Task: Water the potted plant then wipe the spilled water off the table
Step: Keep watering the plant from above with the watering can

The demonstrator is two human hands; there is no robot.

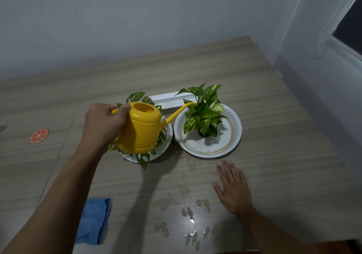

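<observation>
My left hand (103,124) grips the handle of a yellow watering can (142,130), held above the left plant. Its thin spout tip reaches into the leaves of the variegated potted plant (203,114), which stands in a white dish (234,136). A second plant with holed leaves (144,158) sits in another white dish (168,134), mostly hidden behind the can. My right hand (233,189) lies flat on the table, fingers apart, holding nothing. Small water puddles (191,217) glisten on the table near me. A folded blue cloth (93,220) lies at the front left.
The wood-grain table (274,175) meets the white walls at the back and right. A white rectangular box (166,99) lies behind the plants. An orange-slice coaster (39,135) sits at the left. A window with a curtain is at the upper right.
</observation>
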